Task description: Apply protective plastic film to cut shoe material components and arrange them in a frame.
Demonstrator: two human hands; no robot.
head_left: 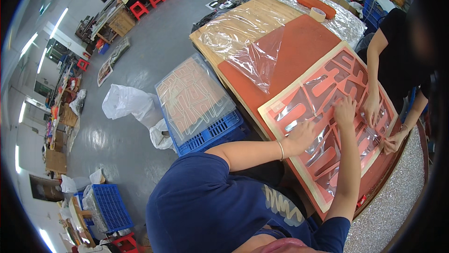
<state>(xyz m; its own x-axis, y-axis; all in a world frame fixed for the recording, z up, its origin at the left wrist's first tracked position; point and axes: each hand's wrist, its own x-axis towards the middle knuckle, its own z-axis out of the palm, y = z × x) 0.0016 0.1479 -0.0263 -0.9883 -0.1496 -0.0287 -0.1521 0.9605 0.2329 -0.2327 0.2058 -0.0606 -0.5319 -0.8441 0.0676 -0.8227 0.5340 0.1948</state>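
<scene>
A pale-bordered rectangular panel (291, 109) lies on the red board, its inside filled with salmon-coloured strip shapes and shiny clear film. My left hand (301, 138), with a bangle at its wrist, rests on the panel's left part with its fingers extended over the film. Farther right, my right hand (345, 111) touches the middle of the panel, fingers apart and fingertips down on the shapes. Nothing shows as held in either hand. Across from me, a co-worker's hand (372, 109) works on the panel's right part, and their other hand (395, 141) touches its near right edge.
Clear film (250, 42) drapes over the wooden tabletop (262, 12) beyond the red board (299, 42). A tape roll (317, 14) sits at the back. To the left, a sheet of similar shapes (194, 94) tops a blue crate (215, 132), beside a white sack (128, 103).
</scene>
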